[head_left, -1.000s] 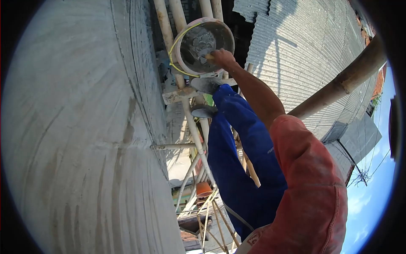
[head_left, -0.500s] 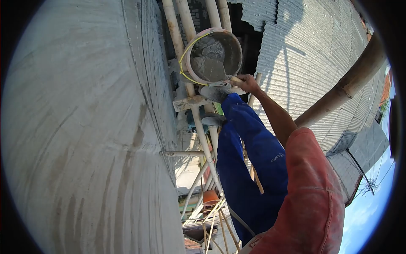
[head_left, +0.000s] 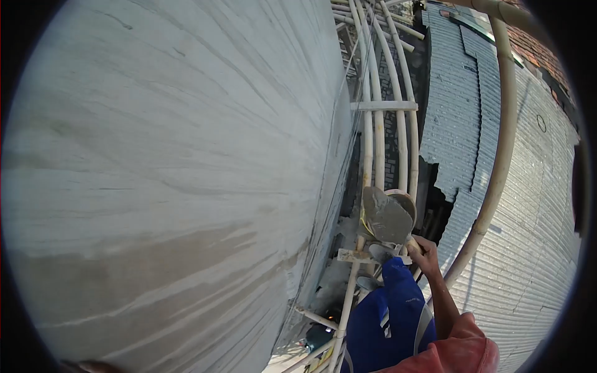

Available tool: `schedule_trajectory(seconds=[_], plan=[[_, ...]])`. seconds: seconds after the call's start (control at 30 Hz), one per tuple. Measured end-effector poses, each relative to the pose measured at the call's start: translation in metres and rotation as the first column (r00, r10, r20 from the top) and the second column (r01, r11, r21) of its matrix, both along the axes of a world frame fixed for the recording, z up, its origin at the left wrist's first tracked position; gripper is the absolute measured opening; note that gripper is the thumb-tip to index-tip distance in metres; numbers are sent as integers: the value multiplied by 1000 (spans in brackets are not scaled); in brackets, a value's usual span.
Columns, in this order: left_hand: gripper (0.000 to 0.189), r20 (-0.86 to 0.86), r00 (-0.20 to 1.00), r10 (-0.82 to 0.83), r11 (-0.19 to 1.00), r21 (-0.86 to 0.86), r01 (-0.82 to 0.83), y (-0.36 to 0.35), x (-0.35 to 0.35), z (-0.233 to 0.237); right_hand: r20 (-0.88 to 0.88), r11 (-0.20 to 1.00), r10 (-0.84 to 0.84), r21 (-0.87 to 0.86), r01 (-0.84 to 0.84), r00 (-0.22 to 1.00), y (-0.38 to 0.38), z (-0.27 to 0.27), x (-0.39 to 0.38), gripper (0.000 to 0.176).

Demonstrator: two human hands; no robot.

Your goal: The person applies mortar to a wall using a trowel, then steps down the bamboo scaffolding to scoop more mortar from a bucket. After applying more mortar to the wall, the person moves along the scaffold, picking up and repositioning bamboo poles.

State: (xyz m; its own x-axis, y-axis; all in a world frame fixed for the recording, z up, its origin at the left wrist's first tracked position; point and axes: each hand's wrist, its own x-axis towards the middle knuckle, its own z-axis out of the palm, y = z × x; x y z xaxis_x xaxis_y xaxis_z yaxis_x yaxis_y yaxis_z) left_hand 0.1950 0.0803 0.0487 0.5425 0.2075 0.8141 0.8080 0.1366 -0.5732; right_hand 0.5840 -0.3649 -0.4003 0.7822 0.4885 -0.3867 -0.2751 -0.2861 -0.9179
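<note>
My right hand (head_left: pixel 425 253) is closed around the handle of a trowel (head_left: pixel 388 219), whose broad blade carries wet grey mortar. The blade is over the bucket (head_left: pixel 407 204) and hides most of it; part of the rim and inner wall still shows. To the left stands a tall plastered wall (head_left: pixel 186 155) with a darker, damp-looking band low across it. At the bottom left edge, a dark brown sliver (head_left: pixel 93 367) against the wall looks like part of my left hand; its fingers cannot be made out.
Long bamboo poles (head_left: pixel 378 137) run ahead beside the wall, tied across by a crosspiece (head_left: pixel 384 106). My feet are by a short plank (head_left: pixel 353 255). A thick curved bamboo pole (head_left: pixel 505 137) rises at the right, over corrugated roofing (head_left: pixel 535 248). A dark gap lies between scaffold and roof.
The trowel has come up out of the bucket with mortar on its blade, still in my right hand. My view has swung toward the wall, and the brown sliver has appeared at bottom left.
</note>
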Motion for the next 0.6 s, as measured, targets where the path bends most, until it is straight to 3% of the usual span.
schedule_trajectory(seconds=[0.03, 0.13, 0.2, 0.23, 0.37, 0.5, 0.53, 0.57, 0.6], plan=[[55, -83, 987, -141, 984, 97, 148, -16, 21, -5, 70, 997, 57, 47, -60, 996, 22, 38, 9, 40], [45, 27, 990, -138, 990, -30, 139, -35, 36, -17, 361, 941, 63, 290, -176, 931, 97, 128, 31, 43], [42, 80, 988, -134, 985, -97, 141, -37, 31, -26, 342, 763, 83, 582, -280, 936, 151, 230, 38, 44], [40, 92, 979, -184, 977, -88, 192, -36, 31, -29, 407, 728, 155, 569, -383, 900, 174, 268, 45, 44], [37, 98, 957, -274, 958, -59, 280, -38, 44, -33, 512, 470, 126, 724, -506, 850, 258, 463, 52, 41], [35, 106, 947, -304, 950, -47, 310, -39, 49, -35, 728, 442, -157, 657, -612, 668, 310, 648, 45, 46], [35, 104, 944, -314, 947, -35, 319, -37, 46, -30, 762, 518, -206, 617, -593, 614, 321, 692, 40, 47], [34, 113, 942, -316, 946, -35, 322, -37, 47, -33, 778, 563, -453, 628, -537, 435, 351, 727, 51, 48], [34, 119, 941, -315, 946, -34, 321, -37, 47, -33, 751, 597, -590, 654, -465, 298, 359, 762, 46, 45]])
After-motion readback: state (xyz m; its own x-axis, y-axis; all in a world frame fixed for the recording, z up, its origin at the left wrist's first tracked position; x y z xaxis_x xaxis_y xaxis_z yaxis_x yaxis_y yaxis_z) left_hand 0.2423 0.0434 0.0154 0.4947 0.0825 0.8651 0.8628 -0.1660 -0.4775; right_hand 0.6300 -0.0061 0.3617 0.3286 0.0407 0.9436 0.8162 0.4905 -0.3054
